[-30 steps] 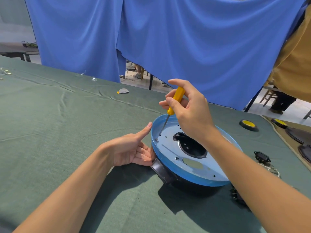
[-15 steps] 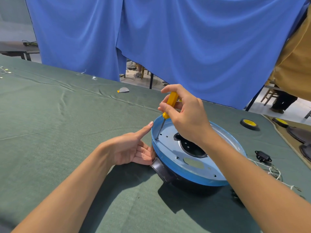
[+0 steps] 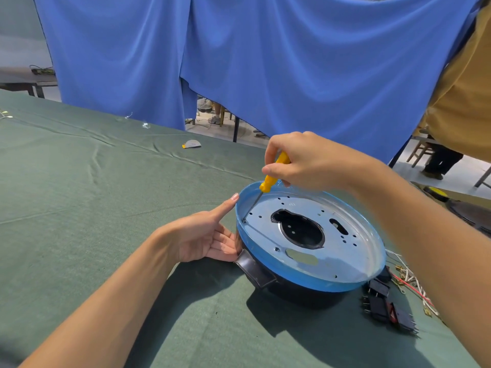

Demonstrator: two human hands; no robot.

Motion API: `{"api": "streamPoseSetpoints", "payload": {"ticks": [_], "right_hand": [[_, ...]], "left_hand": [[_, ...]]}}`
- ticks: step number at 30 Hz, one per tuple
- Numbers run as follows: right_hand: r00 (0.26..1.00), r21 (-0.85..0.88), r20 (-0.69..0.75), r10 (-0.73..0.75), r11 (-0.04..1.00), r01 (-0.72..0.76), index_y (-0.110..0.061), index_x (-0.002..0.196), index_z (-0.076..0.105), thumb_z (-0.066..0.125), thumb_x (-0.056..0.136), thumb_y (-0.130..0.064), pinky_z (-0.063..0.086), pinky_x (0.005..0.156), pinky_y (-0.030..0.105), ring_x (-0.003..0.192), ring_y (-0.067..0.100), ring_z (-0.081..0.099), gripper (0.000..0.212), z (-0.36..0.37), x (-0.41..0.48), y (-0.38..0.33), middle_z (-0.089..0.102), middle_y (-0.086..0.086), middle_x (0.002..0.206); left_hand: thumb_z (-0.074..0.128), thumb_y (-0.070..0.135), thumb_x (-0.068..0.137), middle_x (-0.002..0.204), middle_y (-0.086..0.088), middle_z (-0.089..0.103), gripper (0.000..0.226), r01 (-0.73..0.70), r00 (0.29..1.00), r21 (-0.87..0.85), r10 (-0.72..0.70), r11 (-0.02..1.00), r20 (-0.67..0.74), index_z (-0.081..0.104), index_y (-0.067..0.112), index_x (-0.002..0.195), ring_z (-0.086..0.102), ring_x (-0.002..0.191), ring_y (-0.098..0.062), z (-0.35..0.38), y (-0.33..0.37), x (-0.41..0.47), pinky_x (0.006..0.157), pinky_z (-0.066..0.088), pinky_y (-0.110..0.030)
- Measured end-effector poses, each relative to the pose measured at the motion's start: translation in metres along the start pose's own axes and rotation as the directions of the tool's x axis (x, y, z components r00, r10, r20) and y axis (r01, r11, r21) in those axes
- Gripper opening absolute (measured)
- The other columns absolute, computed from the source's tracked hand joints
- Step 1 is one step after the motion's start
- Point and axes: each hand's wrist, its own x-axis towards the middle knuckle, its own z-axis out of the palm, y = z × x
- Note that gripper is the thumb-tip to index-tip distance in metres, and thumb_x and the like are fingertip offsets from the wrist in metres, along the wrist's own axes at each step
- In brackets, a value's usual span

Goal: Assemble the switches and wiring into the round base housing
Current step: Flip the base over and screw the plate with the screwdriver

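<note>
The round base housing (image 3: 345,284) lies on the green table, blue-rimmed with a black body and a silver plate holding a dark central hole. My right hand (image 3: 308,162) grips a yellow-handled screwdriver (image 3: 273,175), whose tip stands at the plate's left edge. With straight fingers, my left hand (image 3: 204,235) presses against the housing's left side beside a black handle (image 3: 255,268). Black switches (image 3: 385,306) and white and red wiring (image 3: 410,284) lie on the cloth at the housing's right, partly hidden by my right forearm.
A blue curtain (image 3: 265,62) hangs behind the table. A small grey and yellow scrap (image 3: 191,144) lies on the far cloth. A yellow-topped disc (image 3: 435,193) and dark round parts (image 3: 473,213) sit at the right edge. A person in tan clothing (image 3: 467,102) stands far right.
My right hand has turned on the screwdriver and dropped lower over its handle; the tip stays at the plate's left edge. My left hand has stayed against the housing.
</note>
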Motion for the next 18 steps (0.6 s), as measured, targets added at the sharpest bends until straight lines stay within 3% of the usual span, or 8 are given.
{"api": "streamPoseSetpoints", "payload": {"ticks": [4, 7, 11, 15, 18], "right_hand": [[0.996, 0.002, 0.079, -0.044, 0.999, 0.044, -0.031, 0.087, 0.061, 0.061, 0.092, -0.032, 0.045, 0.067, 0.028, 0.078, 0.005, 0.054, 0.005, -0.010, 0.001, -0.004, 0.058, -0.013, 0.082], [0.993, -0.058, 0.112, -0.045, 0.997, 0.052, -0.032, 0.085, 0.057, 0.058, 0.093, -0.038, 0.036, 0.059, 0.025, 0.075, 0.005, 0.050, 0.010, -0.011, 0.004, -0.011, 0.053, -0.015, 0.080], [0.996, -0.148, 0.060, 0.071, 0.987, -0.061, -0.009, 0.078, 0.056, 0.043, 0.094, -0.060, 0.031, 0.053, 0.031, 0.064, 0.018, 0.046, 0.055, 0.000, 0.014, -0.017, 0.050, 0.002, 0.070], [0.998, -0.133, 0.044, 0.045, 0.990, -0.039, -0.001, 0.089, 0.066, 0.054, 0.093, -0.035, 0.030, 0.050, 0.030, 0.061, 0.019, 0.041, 0.036, -0.002, 0.016, -0.019, 0.053, 0.010, 0.070], [0.995, -0.134, 0.090, 0.034, 0.991, -0.022, -0.018, 0.088, 0.067, 0.061, 0.088, -0.035, 0.033, 0.050, 0.027, 0.063, 0.009, 0.047, 0.018, -0.011, 0.013, -0.021, 0.060, -0.002, 0.076]], "left_hand": [[0.065, 0.078, 0.065, 0.076, -0.020, 0.066, 0.080, 0.006, 1.000, 0.006, -0.006, 1.000, -0.001, 0.074, -0.002, 0.069, 0.067, 0.062, -0.023, 0.000, 0.000, 0.000, 0.062, 0.058, -0.030], [0.065, 0.078, 0.065, 0.074, -0.019, 0.067, 0.079, 0.004, 1.000, 0.010, -0.004, 1.000, -0.001, 0.074, 0.000, 0.065, 0.067, 0.061, -0.022, 0.000, 0.000, 0.000, 0.062, 0.058, -0.029], [0.067, 0.079, 0.061, 0.075, -0.019, 0.067, 0.081, -0.001, 1.000, 0.013, 0.001, 1.000, 0.001, 0.075, -0.001, 0.068, 0.067, 0.061, -0.022, 0.000, 0.000, 0.001, 0.062, 0.058, -0.029], [0.069, 0.079, 0.057, 0.072, -0.018, 0.067, 0.081, 0.002, 1.000, 0.023, -0.002, 1.000, 0.001, 0.075, -0.001, 0.067, 0.067, 0.061, -0.022, 0.000, 0.000, 0.001, 0.062, 0.058, -0.028], [0.069, 0.078, 0.057, 0.072, -0.018, 0.067, 0.080, 0.002, 1.000, 0.026, -0.002, 1.000, -0.010, 0.075, -0.001, 0.065, 0.067, 0.060, -0.022, 0.002, 0.001, 0.000, 0.061, 0.058, -0.029]]}}
